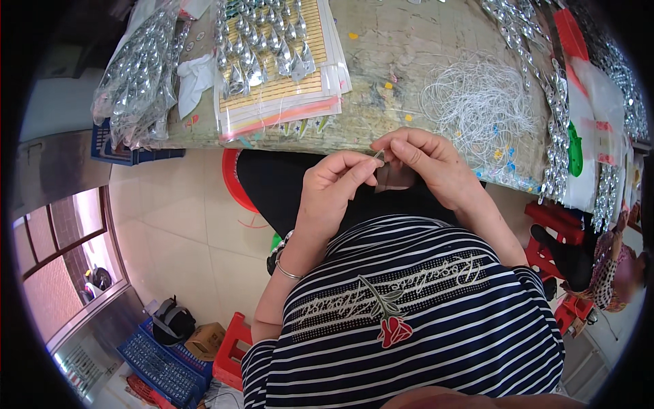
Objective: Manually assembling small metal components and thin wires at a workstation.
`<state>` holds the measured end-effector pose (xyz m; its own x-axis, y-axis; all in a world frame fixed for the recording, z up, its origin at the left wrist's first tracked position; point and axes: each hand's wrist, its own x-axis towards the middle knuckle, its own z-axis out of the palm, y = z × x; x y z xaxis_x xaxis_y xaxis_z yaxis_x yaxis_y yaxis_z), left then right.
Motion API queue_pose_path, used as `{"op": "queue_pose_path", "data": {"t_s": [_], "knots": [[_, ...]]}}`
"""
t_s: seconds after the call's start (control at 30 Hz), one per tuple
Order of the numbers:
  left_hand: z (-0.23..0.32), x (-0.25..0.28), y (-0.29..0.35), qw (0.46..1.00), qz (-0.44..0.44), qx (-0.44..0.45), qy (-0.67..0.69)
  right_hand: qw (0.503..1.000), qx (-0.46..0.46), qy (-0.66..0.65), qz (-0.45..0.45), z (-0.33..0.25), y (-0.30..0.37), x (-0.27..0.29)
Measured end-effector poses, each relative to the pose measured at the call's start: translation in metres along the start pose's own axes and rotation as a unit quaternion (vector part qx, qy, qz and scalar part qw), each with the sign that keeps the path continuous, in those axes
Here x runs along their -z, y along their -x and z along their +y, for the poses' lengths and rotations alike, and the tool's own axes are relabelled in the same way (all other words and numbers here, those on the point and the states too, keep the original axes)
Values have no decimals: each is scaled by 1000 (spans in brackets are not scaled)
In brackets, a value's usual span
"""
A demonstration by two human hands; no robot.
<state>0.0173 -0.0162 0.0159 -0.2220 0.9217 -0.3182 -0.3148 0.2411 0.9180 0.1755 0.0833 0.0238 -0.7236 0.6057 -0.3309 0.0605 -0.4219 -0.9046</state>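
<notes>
- The thin, pale greenish strand (379,156) is between the two hands, just off the near table edge; it looks short and narrow, and its material is too small to tell.
- The bare left hand (332,185) is pinching the strand between thumb and forefinger; its other fingers are curled.
- The bare right hand (436,162) is at 2 o'clock from the left; its thumb lies near the forefinger, beside the strand, but I cannot tell if they grip it.
- The stained grey-green tabletop (378,51) gives room at 12 o'clock from the hands. Its near edge curves behind the fingertips.
- At 11 o'clock, the yellow woven mat with silver teardrop-shaped pieces (228,102) limits this room.
- At 2 o'clock, the loose tangle of white thread (480,102) limits it.
- At 6 o'clock, the navy-and-white striped shirt (436,341) is near the wrists.
</notes>
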Motion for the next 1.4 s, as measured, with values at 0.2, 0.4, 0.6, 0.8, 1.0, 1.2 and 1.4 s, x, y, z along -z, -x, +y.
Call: {"op": "queue_pose_path", "data": {"t_s": [0.2,0.4,0.6,0.8,1.0,1.2,1.4], "knots": [[-3,-4,3,1000,10,-26,4,999,-51,-6,4,-3,8,-6],[-3,-7,6,999,12,-35,-3,999,-35,6,9,-3,10,-5],[-2,-9,9,1000,15,-5,-13,1000,-19,-20,16,2,14,-4],[-3,-10,11,1000,17,3,-7,999,-13,-7,36,5,18,-3],[-3,-12,10,1000,14,4,4,998,-28,-25,46,4,21,-1],[-5,-19,10,1000,12,-10,-16,999,-12,-20,31,8,23,1],[-5,-24,8,999,12,-16,-51,999,-14,-33,27,11,23,7]]}}
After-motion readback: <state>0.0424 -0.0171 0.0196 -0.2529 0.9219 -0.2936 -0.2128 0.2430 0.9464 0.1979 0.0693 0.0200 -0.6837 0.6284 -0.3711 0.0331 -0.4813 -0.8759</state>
